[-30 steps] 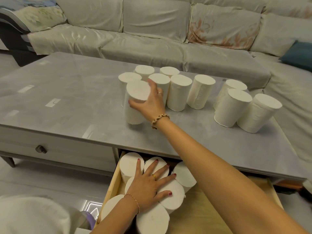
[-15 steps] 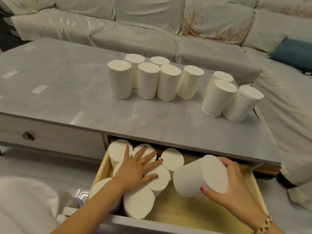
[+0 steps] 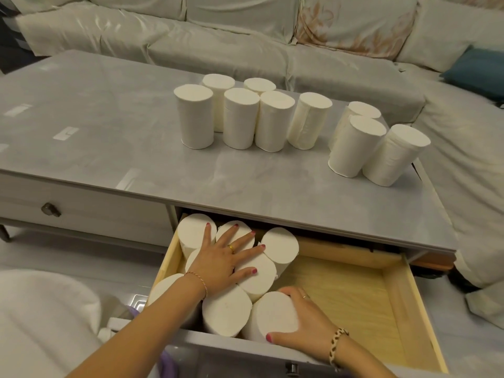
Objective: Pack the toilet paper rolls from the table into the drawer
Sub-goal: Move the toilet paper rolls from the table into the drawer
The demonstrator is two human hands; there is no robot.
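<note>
Open drawer [image 3: 398, 290] is the reference, pulled out from under the grey table [image 3: 109, 148]. Left hand [image 3: 221, 261] is lying flat with fingers spread, pressing on the tops of the upright packed rolls [image 3: 195, 233] filling the drawer's left side. Right hand [image 3: 302, 319] is curling round the newest roll [image 3: 272, 313] at the drawer's front edge, thumb on its near side, fingers wrapping the far side; that roll is standing upright, touching the packed cluster on its left. The drawer's right half is showing bare wood floor. On the tabletop above and behind the drawer, six rolls are standing in the near cluster [image 3: 240, 118], directly behind the drawer's left part, most touching each other. A second group of three rolls [image 3: 357, 144] is sitting behind the drawer's right part, near the table's right edge, touching one another. Left of the drawer, a closed drawer front with a dark knob [image 3: 50, 210] is showing. A covered sofa [image 3: 218, 50] is running along the far side of the table from the drawer.
</note>
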